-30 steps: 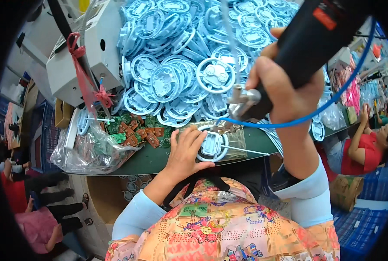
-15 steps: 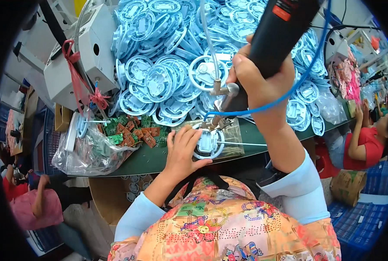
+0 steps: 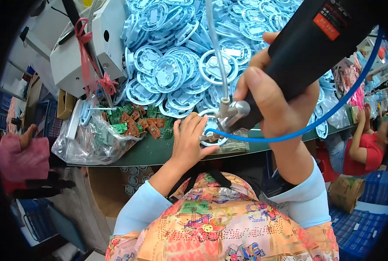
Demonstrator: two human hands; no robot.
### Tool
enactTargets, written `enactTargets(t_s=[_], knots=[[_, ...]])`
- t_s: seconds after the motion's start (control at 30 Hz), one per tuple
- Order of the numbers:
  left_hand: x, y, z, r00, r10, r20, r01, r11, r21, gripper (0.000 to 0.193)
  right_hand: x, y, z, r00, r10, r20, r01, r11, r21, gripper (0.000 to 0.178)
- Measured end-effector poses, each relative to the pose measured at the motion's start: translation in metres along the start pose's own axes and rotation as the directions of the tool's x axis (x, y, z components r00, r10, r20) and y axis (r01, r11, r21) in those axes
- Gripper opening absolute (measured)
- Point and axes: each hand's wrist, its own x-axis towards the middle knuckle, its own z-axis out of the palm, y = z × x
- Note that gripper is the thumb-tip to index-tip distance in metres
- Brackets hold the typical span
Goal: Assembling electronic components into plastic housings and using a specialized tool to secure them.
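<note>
My right hand (image 3: 281, 98) wraps round the thick black body of a powered screwdriver (image 3: 307, 48), tilted with its metal head pointing down and left. A blue hose (image 3: 289, 137) loops from the head across my wrist. Below the tip lies a round light-blue plastic part (image 3: 218, 142), mostly hidden by the metal head. My left hand (image 3: 186, 141) holds this part at its left side, fingers along the upper edge and thumb along the near edge. Whether the tip touches the part is hidden.
A large heap of similar light-blue parts (image 3: 170, 74) covers the back of the green table (image 3: 157, 152). Small green and brown circuit boards (image 3: 137, 124) lie on a plastic bag (image 3: 94, 145) at left. Behind them stands a grey machine (image 3: 89, 48). Other people sit on both sides.
The screwdriver has shifted right and towards me in the picture and tilts more, and its hose swings nearer. My left hand stays at the part. The whole view has shifted slightly.
</note>
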Motion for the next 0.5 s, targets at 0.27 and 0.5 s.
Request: enactTargets(t_s=[0.27, 0.5], knots=[[0.003, -0.003, 0.003, 1.000, -0.001, 0.010, 0.001, 1.000, 0.028, 0.082, -0.013, 0.016, 0.010, 0.998, -0.038, 0.042, 0.042, 0.993, -0.114, 0.045], [0.000, -0.005, 0.006, 1.000, 0.005, -0.020, -0.005, 1.000, -0.018, 0.079, -0.020, 0.032, 0.017, 0.999, -0.032, 0.015, 0.032, 0.999, -0.037, 0.041]])
